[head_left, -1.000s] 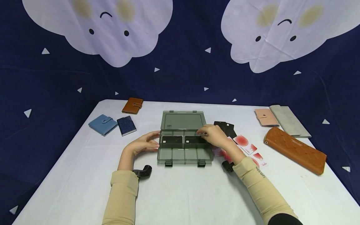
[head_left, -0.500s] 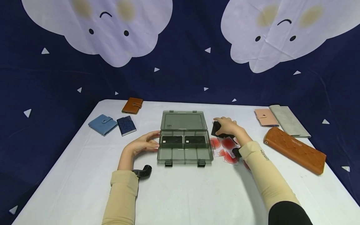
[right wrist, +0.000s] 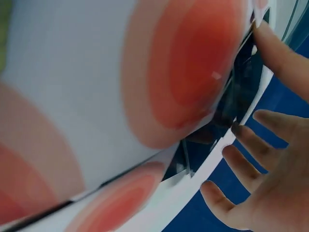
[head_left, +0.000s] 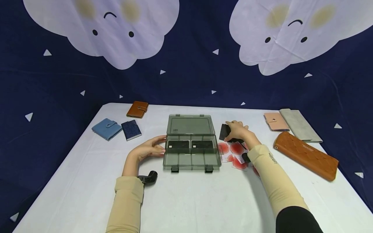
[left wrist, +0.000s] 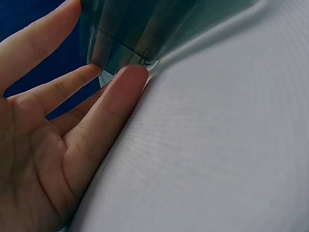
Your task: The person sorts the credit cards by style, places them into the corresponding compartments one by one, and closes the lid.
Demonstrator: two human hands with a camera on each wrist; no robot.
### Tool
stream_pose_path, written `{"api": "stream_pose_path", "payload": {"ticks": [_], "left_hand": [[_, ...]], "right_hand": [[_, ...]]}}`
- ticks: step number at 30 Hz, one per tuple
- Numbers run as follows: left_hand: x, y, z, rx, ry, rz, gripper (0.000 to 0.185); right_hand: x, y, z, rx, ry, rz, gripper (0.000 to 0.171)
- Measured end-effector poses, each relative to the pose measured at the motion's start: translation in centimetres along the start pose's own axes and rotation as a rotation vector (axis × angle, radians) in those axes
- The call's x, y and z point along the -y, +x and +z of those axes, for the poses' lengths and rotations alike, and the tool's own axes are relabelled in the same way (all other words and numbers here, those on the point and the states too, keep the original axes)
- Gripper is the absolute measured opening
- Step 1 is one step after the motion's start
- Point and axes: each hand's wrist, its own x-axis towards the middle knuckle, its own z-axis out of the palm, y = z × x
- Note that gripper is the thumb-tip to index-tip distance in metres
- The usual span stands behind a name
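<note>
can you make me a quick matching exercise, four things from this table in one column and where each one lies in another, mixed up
Things:
1. storage box
2. blue wallet
3. long brown pouch
4. red-spotted cards

Places:
A. far left of the table
B. right edge of the table, in front of the grey wallet
C. middle of the table, lid open, left hand at its left side
D. just right of the box, by the right hand

Pairs: 1-C, 2-A, 3-B, 4-D

Head view high over the table (head_left: 186, 200), forward-down; wrist views close, sharing the box (head_left: 190, 152) edge and cards (head_left: 234, 152).
</note>
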Motion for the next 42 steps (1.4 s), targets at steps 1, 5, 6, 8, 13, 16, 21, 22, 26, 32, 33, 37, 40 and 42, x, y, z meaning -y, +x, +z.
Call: {"api": "stream_pose_path", "payload": {"ticks": [1,5,6,8,13,16,21,22,26,32,33,37,40,42], "left_hand": [[0.0,0.0,0.0,0.0,0.0,0.0,0.078],[-0.1,-0.1,0.0,0.0,0.002,0.0,0.078],[0.0,-0.1,0.0,0.002,0.003,0.001,0.079],[0.0,-0.1,0.0,0.003,0.006,0.001,0.079],[0.2,0.1,-0.1,0.008,0.012,0.004,0.079],[0.2,0.1,0.0,0.006,0.011,0.004,0.08],[0.1,0.1,0.0,0.0,0.014,-0.004,0.08],[0.0,0.1,0.0,-0.001,0.016,-0.005,0.08],[0.1,0.1,0.0,-0.001,0.02,-0.007,0.079],[0.1,0.0,-0.1,0.002,0.024,-0.003,0.079],[0.0,0.0,-0.1,0.001,0.024,-0.002,0.079],[0.0,0.0,-0.1,0.002,0.023,0.003,0.078],[0.1,0.0,-0.1,0.003,0.021,0.004,0.078],[0.2,0.1,-0.1,0.004,0.019,0.005,0.078]], "right_hand": [[-0.1,0.1,0.0,0.001,0.007,0.005,0.093],[-0.4,0.2,0.1,-0.01,0.017,0.003,0.093],[-0.5,0.1,0.1,-0.023,0.01,-0.004,0.093],[-0.6,0.2,0.0,-0.065,0.016,-0.019,0.088],[-1.2,0.2,0.0,-0.235,0.248,-0.064,0.052],[-1.4,0.0,-0.1,-0.293,0.454,-0.076,0.035],[-1.1,-0.5,-0.5,-0.359,0.602,-0.027,0.031],[-0.9,-0.6,-0.6,-0.371,0.624,-0.018,0.031],[0.2,-1.0,-1.1,-0.389,0.756,-0.032,0.039],[2.8,-1.6,-1.6,-0.313,0.926,-0.113,0.045],[3.3,-1.7,-1.6,-0.302,0.93,-0.121,0.044],[5.6,-2.1,-1.3,-0.251,0.935,-0.145,0.038],[7.3,-2.5,-0.8,-0.176,0.937,-0.166,0.034],[8.3,-2.8,-0.4,-0.114,0.931,-0.185,0.032]]}}
